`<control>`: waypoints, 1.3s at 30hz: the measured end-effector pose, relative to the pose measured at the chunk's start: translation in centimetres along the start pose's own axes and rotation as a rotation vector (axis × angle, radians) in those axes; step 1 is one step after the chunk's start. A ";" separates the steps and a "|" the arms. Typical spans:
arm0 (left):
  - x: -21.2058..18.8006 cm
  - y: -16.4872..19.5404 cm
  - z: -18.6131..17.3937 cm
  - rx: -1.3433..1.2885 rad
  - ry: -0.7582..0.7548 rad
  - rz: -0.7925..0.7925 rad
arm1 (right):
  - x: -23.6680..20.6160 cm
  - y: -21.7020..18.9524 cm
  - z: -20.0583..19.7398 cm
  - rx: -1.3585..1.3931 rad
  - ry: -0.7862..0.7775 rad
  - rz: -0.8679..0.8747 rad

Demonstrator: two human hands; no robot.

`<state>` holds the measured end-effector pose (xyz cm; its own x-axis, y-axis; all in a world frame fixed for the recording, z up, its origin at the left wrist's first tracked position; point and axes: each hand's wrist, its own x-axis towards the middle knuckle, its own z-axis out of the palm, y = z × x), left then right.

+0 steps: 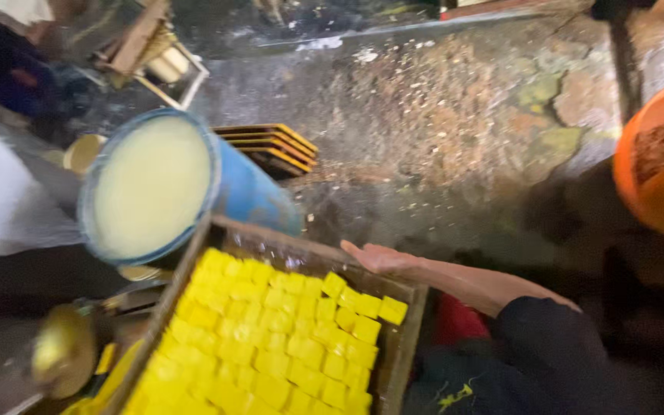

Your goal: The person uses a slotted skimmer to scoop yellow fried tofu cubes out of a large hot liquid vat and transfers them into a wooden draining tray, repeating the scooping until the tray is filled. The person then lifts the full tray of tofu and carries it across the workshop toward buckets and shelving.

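Note:
A wooden tray [407, 338] filled with several rows of bright yellow cubes [270, 346] tilts across the lower middle of the head view. My right hand [378, 258] lies on the tray's far rim, fingers stretched leftward along the wood and holding that edge. Its bare forearm runs right into a dark sleeve [555, 346]. My left hand is out of sight. The picture is blurred by motion.
A blue barrel [251, 192] of pale yellowish liquid stands just behind the tray's left corner. Stacked yellow-edged trays [274, 146] lie beyond it. An orange bucket [655, 192] is at right, white cloth [1, 200] at left, a brass-coloured round object [63, 350] at lower left.

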<state>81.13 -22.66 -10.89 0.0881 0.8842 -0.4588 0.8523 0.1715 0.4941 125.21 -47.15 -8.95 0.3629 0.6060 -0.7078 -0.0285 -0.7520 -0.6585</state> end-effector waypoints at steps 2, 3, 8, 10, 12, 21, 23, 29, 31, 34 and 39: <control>-1.9 5.7 4.0 0.023 -0.014 0.031 | 0.3 4.4 -7.2 0.087 0.064 0.010; -2.3 9.1 6.2 0.034 -0.025 0.053 | 0.7 6.7 -10.9 0.119 0.103 -0.025; -2.6 26.9 16.9 0.095 -0.107 0.189 | -1.9 19.4 -27.1 0.618 0.172 -0.797; -3.2 33.0 20.9 0.136 -0.147 0.250 | -3.7 23.8 -33.3 0.681 0.244 -0.896; -3.3 39.9 25.4 0.168 -0.187 0.325 | -4.8 26.7 -39.8 0.580 0.470 -0.479; -6.2 76.2 53.2 0.389 -0.410 0.722 | -10.3 40.8 -59.2 0.806 0.969 0.202; -9.2 85.7 59.5 0.445 -0.472 0.829 | -10.6 44.1 -62.3 0.863 1.131 0.120; -24.1 108.7 78.5 0.595 -0.620 1.094 | -14.3 53.3 -65.9 1.148 1.420 0.013; -29.3 112.7 85.2 0.630 -0.662 1.168 | -15.5 56.9 -67.4 1.294 1.454 0.123; -37.4 118.2 95.8 0.658 -0.724 1.270 | -18.1 65.1 -72.8 1.466 1.527 0.235; -54.7 126.8 113.1 0.697 -0.817 1.377 | -24.1 76.4 -82.2 1.657 1.675 0.396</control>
<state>242.70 -98.40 -6.70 0.9041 -0.2541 -0.3436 -0.0381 -0.8488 0.5273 190.90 -140.46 -21.17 0.2710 -0.7284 -0.6293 -0.3676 0.5259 -0.7670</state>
